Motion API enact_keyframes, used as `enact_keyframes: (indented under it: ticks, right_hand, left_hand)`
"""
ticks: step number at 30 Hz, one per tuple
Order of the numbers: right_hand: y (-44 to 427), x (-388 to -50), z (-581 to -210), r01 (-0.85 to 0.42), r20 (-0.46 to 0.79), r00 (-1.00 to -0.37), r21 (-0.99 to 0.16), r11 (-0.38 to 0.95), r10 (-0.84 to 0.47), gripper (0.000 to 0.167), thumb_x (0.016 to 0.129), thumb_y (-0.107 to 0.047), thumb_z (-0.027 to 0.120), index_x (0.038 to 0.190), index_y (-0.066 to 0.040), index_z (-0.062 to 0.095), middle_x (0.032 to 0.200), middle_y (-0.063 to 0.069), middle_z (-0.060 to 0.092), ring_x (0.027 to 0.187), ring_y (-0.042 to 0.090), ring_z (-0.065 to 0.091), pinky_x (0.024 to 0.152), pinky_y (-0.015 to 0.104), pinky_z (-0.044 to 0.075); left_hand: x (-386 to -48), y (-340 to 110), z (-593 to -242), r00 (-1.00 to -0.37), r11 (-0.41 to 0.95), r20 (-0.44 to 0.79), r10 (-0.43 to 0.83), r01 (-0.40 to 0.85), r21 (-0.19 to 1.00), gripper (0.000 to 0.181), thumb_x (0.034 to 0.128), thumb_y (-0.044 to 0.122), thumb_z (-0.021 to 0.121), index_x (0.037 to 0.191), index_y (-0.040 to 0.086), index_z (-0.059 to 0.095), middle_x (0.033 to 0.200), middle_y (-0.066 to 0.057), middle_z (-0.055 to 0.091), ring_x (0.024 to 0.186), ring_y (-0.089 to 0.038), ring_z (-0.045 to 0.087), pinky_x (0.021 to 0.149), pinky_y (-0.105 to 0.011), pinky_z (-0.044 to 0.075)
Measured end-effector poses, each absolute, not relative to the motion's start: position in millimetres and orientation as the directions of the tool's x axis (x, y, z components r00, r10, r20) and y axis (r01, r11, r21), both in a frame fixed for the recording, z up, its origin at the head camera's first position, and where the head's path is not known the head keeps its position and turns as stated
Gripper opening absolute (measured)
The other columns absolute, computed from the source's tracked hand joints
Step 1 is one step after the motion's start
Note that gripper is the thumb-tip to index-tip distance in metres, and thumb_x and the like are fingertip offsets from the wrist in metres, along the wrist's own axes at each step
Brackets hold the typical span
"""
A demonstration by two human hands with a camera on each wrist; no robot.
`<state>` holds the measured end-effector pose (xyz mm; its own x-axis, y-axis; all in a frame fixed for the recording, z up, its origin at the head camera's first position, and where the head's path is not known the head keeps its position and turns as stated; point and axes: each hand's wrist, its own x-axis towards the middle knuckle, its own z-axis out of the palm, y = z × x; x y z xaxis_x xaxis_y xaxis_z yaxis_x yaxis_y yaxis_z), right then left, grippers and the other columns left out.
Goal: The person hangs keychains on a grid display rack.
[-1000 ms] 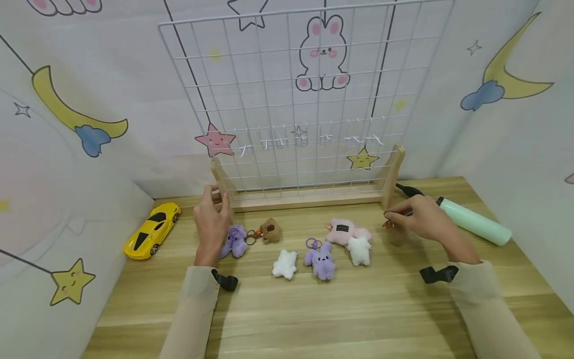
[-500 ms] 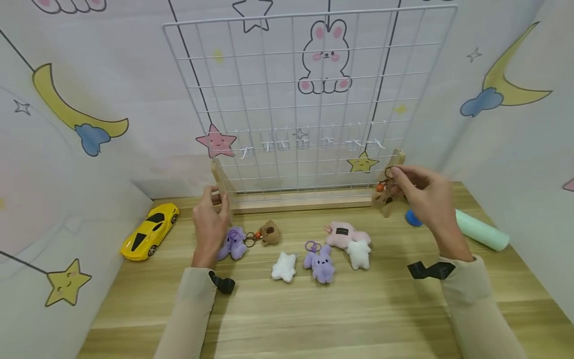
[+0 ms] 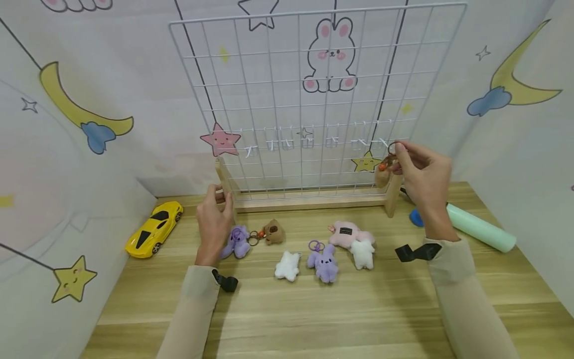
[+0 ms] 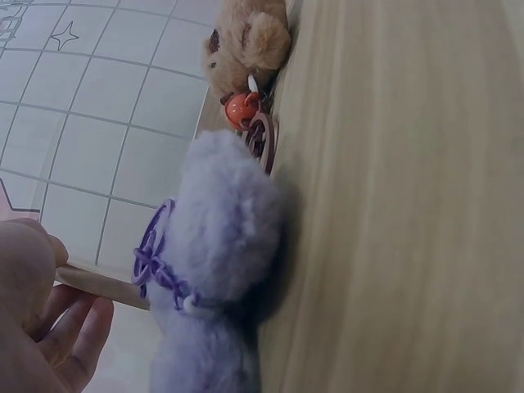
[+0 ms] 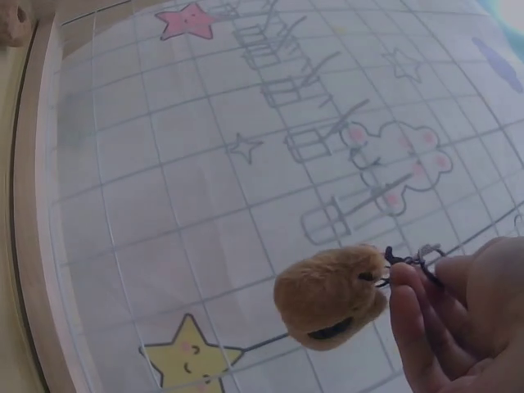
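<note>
My right hand (image 3: 425, 172) pinches the key ring of a brown plush keychain (image 3: 382, 177) with an orange bell. The plush hangs in front of the white wire grid (image 3: 287, 104), just below the rightmost of several white hooks (image 3: 382, 143). In the right wrist view the brown plush (image 5: 329, 296) dangles beside my fingertips (image 5: 401, 282). My left hand (image 3: 214, 217) grips the left wooden post (image 3: 226, 179) of the grid's stand. Near that wrist lie a purple plush keychain (image 4: 225, 221) and another brown plush keychain (image 4: 246, 45) with an orange bell.
Across the wooden table lie a white star plush (image 3: 287, 266), a purple plush (image 3: 326, 264), a pink plush (image 3: 344, 234) and a white plush (image 3: 362, 253). A yellow toy car (image 3: 154, 229) stands at the left; a mint-green cylinder (image 3: 482, 227) and a blue object (image 3: 416, 217) are at the right.
My right hand has lifted the brown plush keychain from near the table up toward the rightmost hooks. My left hand has stayed on the wooden post.
</note>
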<state>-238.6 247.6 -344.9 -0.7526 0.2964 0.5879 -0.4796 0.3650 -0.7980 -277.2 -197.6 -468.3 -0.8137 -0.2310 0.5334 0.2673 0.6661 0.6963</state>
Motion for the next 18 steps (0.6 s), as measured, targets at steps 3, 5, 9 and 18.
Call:
enact_keyframes:
  ticks: [3, 5, 9, 18]
  right_hand:
    - [247.5, -242.4, -347.9, -0.475, 0.576, -0.772, -0.804, 0.357, 0.271, 0.028, 0.106, -0.020, 0.071, 0.127, -0.003, 0.079, 0.095, -0.016, 0.080, 0.070, 0.000, 0.075, 0.071, 0.016, 0.063]
    - [247.3, -244.8, -349.7, -0.470, 0.568, -0.782, -0.808, 0.355, 0.256, 0.028, 0.107, -0.020, 0.070, 0.128, -0.003, 0.079, 0.096, -0.014, 0.081, 0.071, 0.000, 0.075, 0.071, 0.016, 0.063]
    - [246.7, -249.1, -352.1, -0.452, 0.551, -0.798, -0.814, 0.364, 0.242, 0.030, 0.108, -0.021, 0.068, 0.131, -0.004, 0.078, 0.099, -0.007, 0.083, 0.072, 0.000, 0.075, 0.067, 0.017, 0.063]
    - [248.7, -247.4, -370.5, -0.401, 0.518, -0.801, -0.836, 0.375, 0.299, 0.036, 0.109, -0.023, 0.066, 0.142, -0.008, 0.071, 0.112, 0.001, 0.077, 0.074, 0.002, 0.073, 0.058, 0.016, 0.059]
  left_hand:
    - [-277.3, -196.8, -468.7, -0.819, 0.664, 0.527, -0.228, 0.265, 0.699, 0.026, 0.1071, 0.018, 0.070, 0.128, 0.003, 0.067, 0.114, -0.025, 0.080, 0.100, -0.039, 0.081, 0.078, -0.051, 0.069]
    - [-277.6, -196.4, -468.8, -0.820, 0.666, 0.526, -0.228, 0.263, 0.698, 0.026, 0.1071, 0.018, 0.070, 0.128, 0.003, 0.067, 0.114, -0.025, 0.080, 0.101, -0.038, 0.081, 0.079, -0.051, 0.069]
    - [-278.0, -196.1, -469.1, -0.817, 0.672, 0.530, -0.225, 0.264, 0.692, 0.025, 0.1072, 0.017, 0.069, 0.127, 0.002, 0.067, 0.114, -0.024, 0.081, 0.102, -0.038, 0.081, 0.079, -0.050, 0.069]
    - [-279.1, -198.1, -469.0, -0.812, 0.679, 0.537, -0.229, 0.262, 0.686, 0.025, 0.1069, 0.018, 0.070, 0.126, 0.002, 0.067, 0.114, -0.025, 0.080, 0.102, -0.039, 0.081, 0.079, -0.050, 0.069]
